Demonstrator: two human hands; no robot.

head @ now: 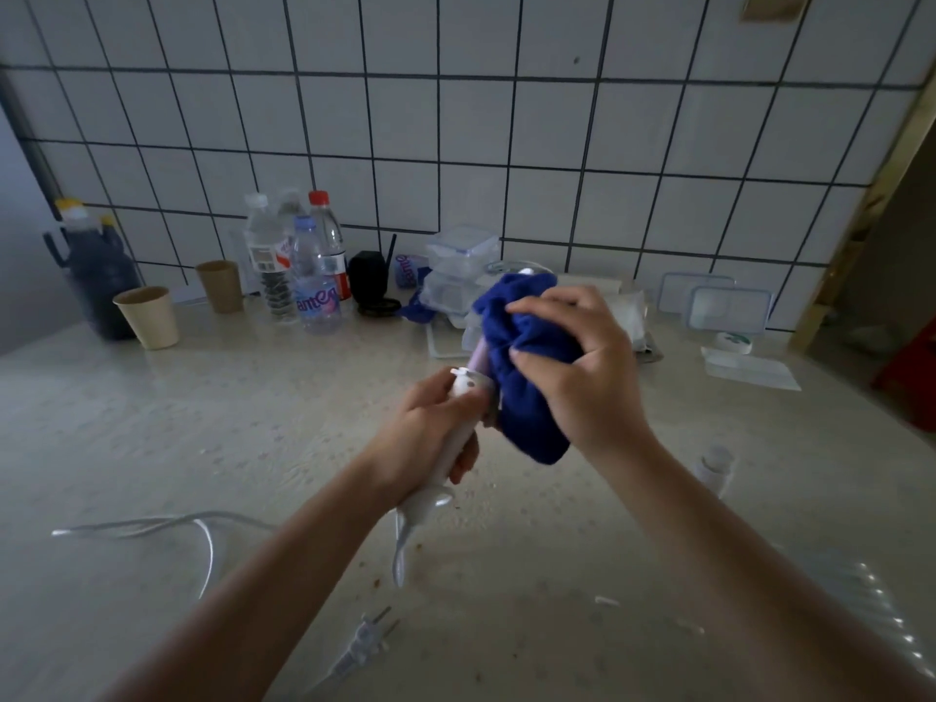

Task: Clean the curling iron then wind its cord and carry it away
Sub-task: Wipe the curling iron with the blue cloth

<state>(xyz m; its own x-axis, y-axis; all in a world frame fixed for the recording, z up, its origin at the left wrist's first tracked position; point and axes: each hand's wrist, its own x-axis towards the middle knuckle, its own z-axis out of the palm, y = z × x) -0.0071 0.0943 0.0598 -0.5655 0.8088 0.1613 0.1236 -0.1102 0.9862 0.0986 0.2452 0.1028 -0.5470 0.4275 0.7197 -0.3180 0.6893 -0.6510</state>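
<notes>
My left hand point(430, 438) grips the white handle of the curling iron point(463, 433), held above the counter with its barrel pointing away from me. A short pale purple stretch of the barrel shows near the handle. The rest of the barrel is hidden inside a bunched blue cloth point(521, 367), which my right hand point(577, 362) clutches around it. The white cord point(152, 526) trails from the handle's base and loops across the counter to the left. Its plug point(362, 638) lies on the counter near the front edge.
Along the tiled wall stand several plastic bottles point(304, 271), two paper cups point(149, 316), a dark jug point(101, 276), a black pot point(369, 276) and stacked clear food boxes point(458, 255). Lids point(727, 309) lean at the back right. A small white bottle point(714, 466) lies beside my right forearm.
</notes>
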